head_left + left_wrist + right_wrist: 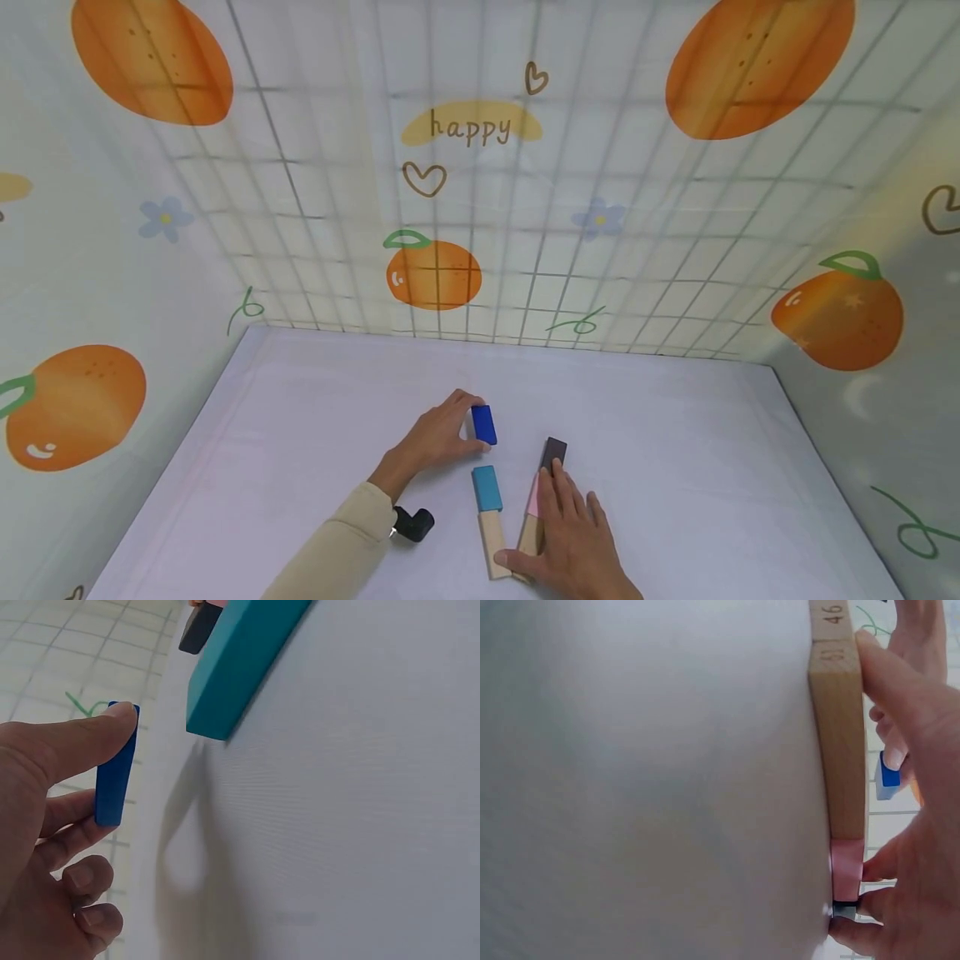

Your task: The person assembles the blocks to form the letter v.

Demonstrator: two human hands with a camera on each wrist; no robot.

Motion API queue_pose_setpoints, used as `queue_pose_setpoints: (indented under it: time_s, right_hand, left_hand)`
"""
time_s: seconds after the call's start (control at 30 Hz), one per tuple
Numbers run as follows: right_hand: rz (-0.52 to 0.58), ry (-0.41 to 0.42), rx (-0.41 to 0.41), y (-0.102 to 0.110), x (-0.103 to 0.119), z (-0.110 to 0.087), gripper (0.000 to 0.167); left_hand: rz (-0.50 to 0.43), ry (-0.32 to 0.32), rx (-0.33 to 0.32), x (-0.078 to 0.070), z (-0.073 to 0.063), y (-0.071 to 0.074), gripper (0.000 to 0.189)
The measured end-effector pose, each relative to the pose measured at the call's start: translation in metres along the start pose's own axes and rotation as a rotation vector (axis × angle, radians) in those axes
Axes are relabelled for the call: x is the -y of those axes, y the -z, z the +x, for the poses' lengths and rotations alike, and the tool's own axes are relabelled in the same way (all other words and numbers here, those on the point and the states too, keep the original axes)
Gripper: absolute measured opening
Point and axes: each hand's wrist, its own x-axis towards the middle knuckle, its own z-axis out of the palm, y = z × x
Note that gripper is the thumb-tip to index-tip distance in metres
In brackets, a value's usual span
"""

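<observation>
My left hand pinches a blue block lengthwise between its thumb and fingertips. In the left wrist view, the block is held up with a hand-shaped shadow on the cloth beside it. A teal block lies end to end with a plain wooden block. To their right, a slanted row has a black block, a pink block and another plain wooden block. My right hand rests along that row, its extended fingers touching the pink and black blocks and its thumb at the wooden blocks' near ends.
A white cloth covers the table. Behind it stands a wire grid under a sheet printed with oranges, and sheets also hang at both sides. A small black device sits at my left wrist, beside the beige sleeve.
</observation>
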Motion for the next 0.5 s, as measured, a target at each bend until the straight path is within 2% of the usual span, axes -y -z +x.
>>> queue_pose_setpoints:
  time_s: [0.3, 0.5]
  right_hand:
    - [0.002, 0.008, -0.003, 0.0, 0.0, 0.0, 0.141]
    - [0.001, 0.019, 0.0, 0.001, 0.001, 0.001, 0.14]
  left_hand:
    - [-0.037, 0.008, 0.017, 0.005, -0.012, -0.007, 0.065]
    - [-0.031, -0.012, 0.02, 0.007, -0.017, -0.01, 0.064]
